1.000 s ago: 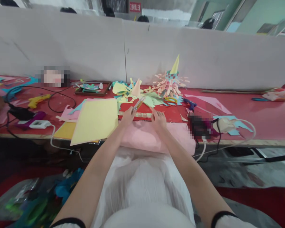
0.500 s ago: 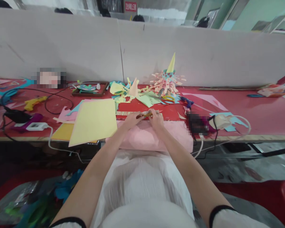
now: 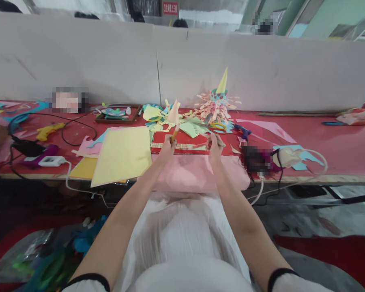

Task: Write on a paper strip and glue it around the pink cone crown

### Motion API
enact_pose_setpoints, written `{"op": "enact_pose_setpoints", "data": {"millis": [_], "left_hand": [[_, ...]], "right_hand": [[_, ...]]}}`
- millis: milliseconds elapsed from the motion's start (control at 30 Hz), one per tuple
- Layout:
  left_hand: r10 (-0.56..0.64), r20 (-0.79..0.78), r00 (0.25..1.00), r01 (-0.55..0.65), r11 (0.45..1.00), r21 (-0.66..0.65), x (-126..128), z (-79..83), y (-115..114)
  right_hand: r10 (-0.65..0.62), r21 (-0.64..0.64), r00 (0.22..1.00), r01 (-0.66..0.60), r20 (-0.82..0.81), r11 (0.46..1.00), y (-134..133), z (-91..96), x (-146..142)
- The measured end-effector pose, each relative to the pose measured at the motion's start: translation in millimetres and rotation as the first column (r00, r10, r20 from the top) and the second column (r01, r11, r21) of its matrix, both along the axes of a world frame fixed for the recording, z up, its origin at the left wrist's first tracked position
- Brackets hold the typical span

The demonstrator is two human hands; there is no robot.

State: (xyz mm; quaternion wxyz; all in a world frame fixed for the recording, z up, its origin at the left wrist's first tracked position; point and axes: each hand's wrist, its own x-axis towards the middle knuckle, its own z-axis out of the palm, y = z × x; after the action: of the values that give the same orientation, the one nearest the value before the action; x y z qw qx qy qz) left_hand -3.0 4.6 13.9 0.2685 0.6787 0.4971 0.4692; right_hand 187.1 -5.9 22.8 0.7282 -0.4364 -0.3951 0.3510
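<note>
My left hand (image 3: 167, 147) is closed around an orange pen (image 3: 174, 133) — tip up, above the red paper (image 3: 188, 142). My right hand (image 3: 214, 146) pinches a thin strip (image 3: 200, 144) — pink sheet (image 3: 194, 174) just below.

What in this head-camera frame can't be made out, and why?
- Slim orange tool in the left hand: too small to identify.
- Strip by the right hand: thin and blurred; grip unclear.
- Two patches on the red table, at left and right: pixelated.
- Left end of the table: cut off by the frame edge.
- Beyond the grey partition: hidden.
</note>
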Motion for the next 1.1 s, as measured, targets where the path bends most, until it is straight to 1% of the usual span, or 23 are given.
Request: {"op": "enact_pose_setpoints", "data": {"millis": [33, 100, 167, 233, 300, 400, 467, 533, 600, 633, 667, 700, 733, 767, 800, 833, 867, 967, 1033, 1100], "left_hand": [[0.027, 0.016, 1.000, -0.027, 1.000, 0.005, 1.6, 4.2, -0.5], [0.049, 0.030, 0.998, -0.050, 0.999, 0.022, 6.1, 14.1, -3.0], [0.006, -0.010, 1.000, -0.006, 0.999, 0.036, 10.4, 23.2, -7.0], [-0.061, -0.107, 0.992, 0.062, 0.998, 0.012, 12.7, 28.5, -11.0], [-0.106, -0.174, 0.979, 0.103, 0.994, -0.024, 12.9, 28.9, -13.9], [-0.137, -0.194, 0.971, 0.128, 0.990, -0.059, 10.3, 25.6, -16.2], [-0.147, -0.192, 0.970, 0.133, 0.987, -0.085, 4.4, 26.4, -16.8], [-0.130, -0.187, 0.974, 0.110, 0.988, -0.112, -7.9, 32.5, -16.6], [-0.073, -0.176, 0.982, 0.050, 0.990, -0.131, -25.6, 42.5, -15.2], [-0.031, -0.167, 0.985, 0.008, 0.990, -0.138, -34.1, 47.5, -14.3], [0.014, -0.159, 0.987, -0.036, 0.990, -0.138, -40.7, 51.6, -13.3], [0.061, -0.146, 0.987, -0.081, 0.987, -0.135, -44.2, 54.1, -12.6], [0.088, -0.111, 0.990, -0.103, 0.984, -0.143, -43.8, 54.6, -12.0], [0.089, -0.089, 0.992, -0.101, 0.985, -0.141, -39.5, 52.7, -11.8], [0.069, -0.096, 0.993, -0.083, 0.986, -0.144, -31.9, 48.7, -11.8], [0.058, -0.111, 0.992, -0.073, 0.987, -0.144, -22.2, 42.9, -11.9], [0.055, -0.118, 0.991, -0.072, 0.987, -0.147, -11.8, 35.9, -12.0], [0.052, -0.129, 0.990, -0.075, 0.980, -0.184, 11.4, 14.7, -11.1], [0.052, -0.130, 0.990, -0.078, 0.975, -0.209, 15.3, 5.3, -9.3], [0.048, -0.128, 0.991, -0.076, 0.972, -0.223, 13.0, 1.1, -7.1]], "right_hand": [[0.090, -0.026, 0.995, -0.091, -0.052, 0.995, 0.2, 3.3, -5.0], [0.271, -0.068, 0.958, -0.278, -0.098, 0.958, 0.8, 9.1, -15.6], [0.360, -0.084, 0.927, -0.370, -0.106, 0.925, 1.5, 13.2, -24.3], [0.392, -0.094, 0.914, -0.402, -0.107, 0.911, 1.3, 15.2, -30.1], [0.415, -0.115, 0.904, -0.426, -0.107, 0.898, -0.5, 15.3, -34.2], [0.454, -0.151, 0.886, -0.464, -0.099, 0.873, -4.4, 15.0, -38.1], [0.468, -0.183, 0.878, -0.479, -0.104, 0.859, -4.7, 17.9, -35.2], [0.457, -0.213, 0.881, -0.473, -0.124, 0.855, -1.5, 25.3, -23.0], [0.410, -0.203, 0.900, -0.433, -0.147, 0.878, 4.0, 36.2, -2.2], [0.380, -0.182, 0.912, -0.405, -0.155, 0.896, 6.6, 41.5, 9.1], [0.334, -0.136, 0.929, -0.356, -0.160, 0.925, 8.6, 45.7, 19.2], [0.288, -0.105, 0.945, -0.306, -0.152, 0.946, 9.8, 48.1, 26.7], [0.266, -0.100, 0.956, -0.278, -0.122, 0.955, 9.9, 48.0, 30.7], [0.270, -0.116, 0.960, -0.277, -0.075, 0.954, 9.2, 45.2, 30.9], [0.295, -0.157, 0.956, -0.293, -0.012, 0.943, 7.9, 39.6, 27.7], [0.301, -0.211, 0.951, -0.281, 0.072, 0.936, 6.2, 31.7, 22.1], [0.265, -0.236, 0.950, -0.223, 0.167, 0.946, 4.8, 22.1, 15.3], [0.194, -0.250, 0.950, -0.131, 0.243, 0.959, 3.8, -8.4, -1.9], [0.158, -0.241, 0.944, -0.088, 0.290, 0.966, 5.8, -22.3, -6.0], [0.146, -0.234, 0.929, -0.067, 0.340, 0.970, 8.0, -28.4, -6.2]]}}
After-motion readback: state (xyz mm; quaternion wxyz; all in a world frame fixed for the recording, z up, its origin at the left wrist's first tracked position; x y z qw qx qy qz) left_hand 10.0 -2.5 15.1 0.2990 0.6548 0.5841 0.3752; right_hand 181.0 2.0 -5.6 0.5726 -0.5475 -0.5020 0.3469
